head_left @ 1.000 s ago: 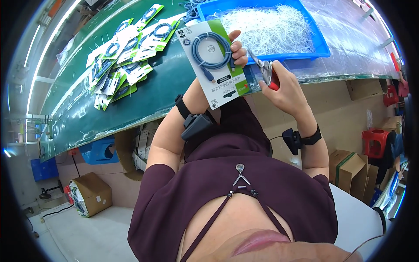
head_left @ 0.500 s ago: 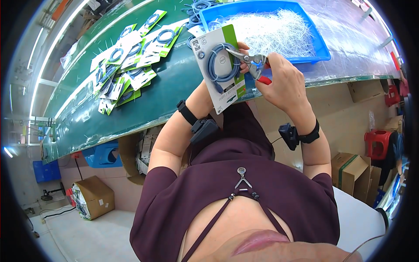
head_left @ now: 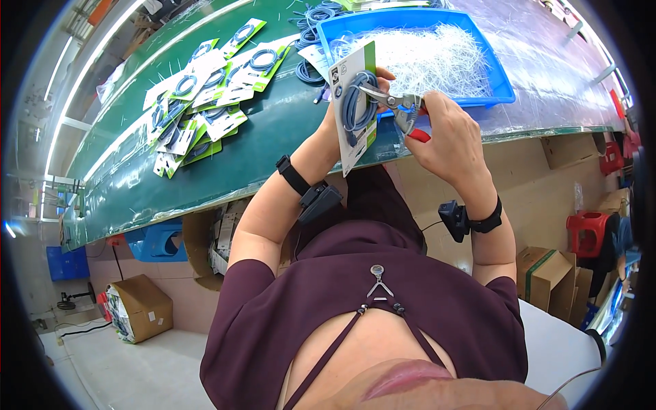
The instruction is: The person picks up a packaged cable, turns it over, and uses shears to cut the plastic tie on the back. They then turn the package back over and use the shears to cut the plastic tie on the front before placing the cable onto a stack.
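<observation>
At the far left of the frame a brown cardboard box (head_left: 139, 307) sits on the floor, low down, and a blue bin (head_left: 158, 240) hides under the long green table (head_left: 273, 130). On the table, in the upper left, lies a heap of cable cards (head_left: 205, 96), white and green cards that each hold a coiled blue cable; they look finished and put aside. Near the top middle, the left hand (head_left: 339, 117) holds up one more card with a cable (head_left: 357, 109) in the air, just above the table's front edge. Its fingers wrap round the card's edges, so it is closed on the card. Just to the right, the right hand (head_left: 447, 133) is closed round small cutters (head_left: 403, 113) with red handles, and the metal tip touches the coiled cable on the card. My guess is that this card is only partly done, since the tool is on it now and it has not joined the heap. Behind the hands, at the upper right, a blue tray (head_left: 502, 92) holds a big pile of thin white strips (head_left: 437, 58). Some loose cables (head_left: 314, 20) lie at the top, cut off by the frame. The card hides most of the left hand's fingers. I cannot tell just what the tip is snipping or gripping, because it is too small.
</observation>
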A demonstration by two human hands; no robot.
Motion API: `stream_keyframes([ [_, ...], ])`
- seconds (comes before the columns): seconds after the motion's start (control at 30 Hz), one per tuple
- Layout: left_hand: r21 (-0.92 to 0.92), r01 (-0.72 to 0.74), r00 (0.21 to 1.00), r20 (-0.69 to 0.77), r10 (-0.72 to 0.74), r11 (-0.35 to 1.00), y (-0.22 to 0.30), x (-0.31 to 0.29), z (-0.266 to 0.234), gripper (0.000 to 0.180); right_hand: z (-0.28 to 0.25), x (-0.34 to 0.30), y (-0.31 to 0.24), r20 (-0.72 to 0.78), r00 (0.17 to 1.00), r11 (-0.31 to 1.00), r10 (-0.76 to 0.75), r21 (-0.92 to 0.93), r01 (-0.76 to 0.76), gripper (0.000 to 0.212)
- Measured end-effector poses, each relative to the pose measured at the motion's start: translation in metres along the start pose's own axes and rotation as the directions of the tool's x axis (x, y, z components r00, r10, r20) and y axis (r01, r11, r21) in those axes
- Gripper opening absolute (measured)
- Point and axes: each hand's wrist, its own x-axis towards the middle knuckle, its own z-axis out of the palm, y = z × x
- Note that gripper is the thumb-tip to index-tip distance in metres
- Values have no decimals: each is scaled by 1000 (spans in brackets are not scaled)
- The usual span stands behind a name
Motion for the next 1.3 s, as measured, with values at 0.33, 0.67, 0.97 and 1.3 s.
stream_keyframes([
  [0.33,60,-17,999,-32,19,998,-5,5,12,35,0,-7,1,-42,999,1000,15,-3,-15,35],
  [0.67,-49,-62,994,-98,57,997,-4,9,34,38,5,-9,6,-34,999,1000,19,25,-18,33],
  [0.97,49,-40,996,-78,44,998,-11,9,18,37,0,-7,33,82,989,954,127,261,-144,24],
  [1.3,116,106,948,-312,-65,988,-19,8,34,30,-13,26,3,-118,992,831,46,556,28,21],
])
